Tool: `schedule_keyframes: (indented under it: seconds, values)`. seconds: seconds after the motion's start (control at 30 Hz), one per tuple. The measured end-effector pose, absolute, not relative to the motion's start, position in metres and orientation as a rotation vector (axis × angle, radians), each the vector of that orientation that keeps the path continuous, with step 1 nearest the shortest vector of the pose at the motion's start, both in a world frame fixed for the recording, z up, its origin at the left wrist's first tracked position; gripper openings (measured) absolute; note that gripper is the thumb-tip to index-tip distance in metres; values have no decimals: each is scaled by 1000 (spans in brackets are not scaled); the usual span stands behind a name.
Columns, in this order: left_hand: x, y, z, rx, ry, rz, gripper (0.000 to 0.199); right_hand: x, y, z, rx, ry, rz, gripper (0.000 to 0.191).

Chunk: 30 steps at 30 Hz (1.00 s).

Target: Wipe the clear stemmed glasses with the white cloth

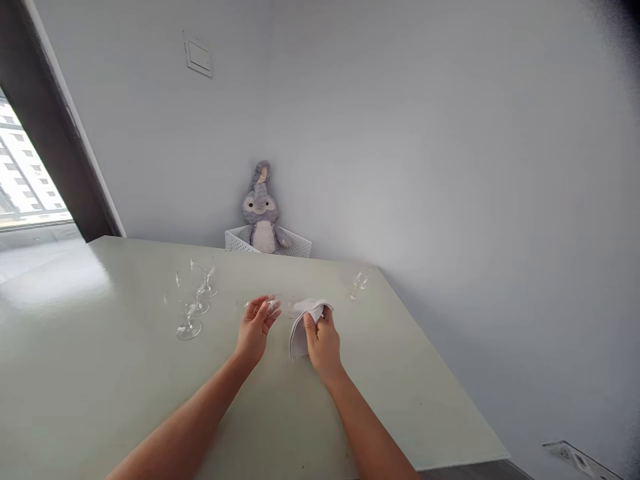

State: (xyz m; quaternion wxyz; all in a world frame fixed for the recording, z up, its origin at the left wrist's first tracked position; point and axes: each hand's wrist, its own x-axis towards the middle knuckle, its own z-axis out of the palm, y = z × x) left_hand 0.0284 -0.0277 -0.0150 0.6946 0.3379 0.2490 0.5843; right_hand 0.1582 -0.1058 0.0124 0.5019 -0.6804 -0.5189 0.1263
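Note:
My left hand (253, 333) is closed around a clear stemmed glass (285, 304) tipped on its side, its foot to the left and its rim toward the right. My right hand (323, 341) grips a pale grey-white cloth (299, 339), which hangs down at its left side close to the glass rim. Whether the cloth touches the rim I cannot tell. Several clear stemmed glasses stand upright in a row to the left, the nearest glass (189, 328) having a round foot. One more upright glass (359, 283) is at the table's far right.
The pale green table (390, 393) has its right edge running along a grey wall. Behind its far edge, a grey plush rabbit (262, 213) sits in a white perforated basket (302, 247). A dark frame and a bright window are at far left.

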Motion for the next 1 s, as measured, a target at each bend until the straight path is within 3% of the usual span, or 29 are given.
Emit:
schedule_keyframes:
  seconds: [0.1, 0.17, 0.27, 0.43, 0.6, 0.77, 0.87, 1.0]
  values:
    - [30, -28, -17, 709, 543, 1279, 23, 163, -107, 17, -1737, -1397, -147, 34]
    - [31, -30, -18, 717, 532, 1258, 22, 160, -106, 20, -1729, -1455, -143, 27]
    - [34, -35, -17, 753, 518, 1247, 23, 152, -104, 23, -1618, -1399, 116, 20]
    - [33, -36, -15, 735, 519, 1248, 22, 142, -106, 15, -1461, -1317, 459, 27]
    - [30, -36, -11, 820, 491, 1192, 23, 144, -108, 9, -1276, -1180, 1050, 46]
    - [27, -39, -5, 844, 437, 983, 24, 153, -118, 31, -1092, -1318, 1384, 48]
    - [27, -40, -5, 905, 465, 936, 27, 157, -123, 30, -1291, -1531, 1188, 37]
    - [29, -42, -9, 1100, 624, 872, 29, 158, -120, 3, -1476, -1579, 815, 3]
